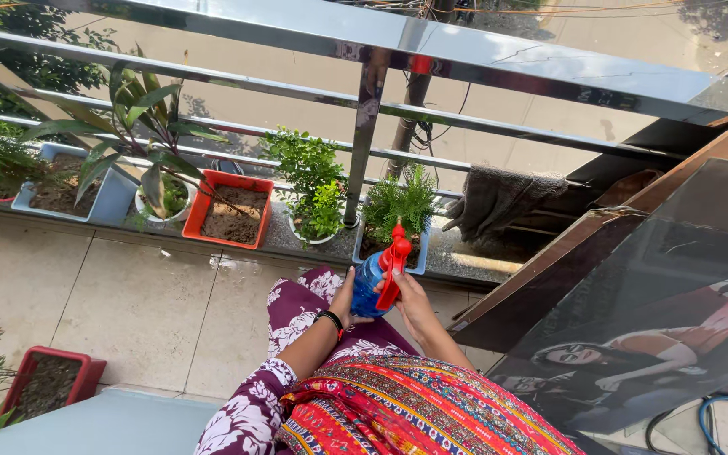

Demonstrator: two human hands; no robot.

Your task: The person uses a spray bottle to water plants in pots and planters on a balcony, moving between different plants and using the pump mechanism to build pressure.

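Observation:
A blue spray bottle (369,285) with a red trigger head (395,257) is held in both hands over my lap. My left hand (344,297) cups the bottle's body from the left, a black band on its wrist. My right hand (408,297) grips the red trigger from the right. The nozzle points toward a small feathery green plant (401,202) in a blue-rimmed pot on the ledge just beyond it.
Along the ledge stand a bushy green plant (309,181), an orange soil tray (231,208), a white pot with a long-leaved plant (162,190) and a blue planter (65,181). A steel railing (364,109) runs behind. A framed picture (650,329) leans at right; a red pot (52,379) sits lower left.

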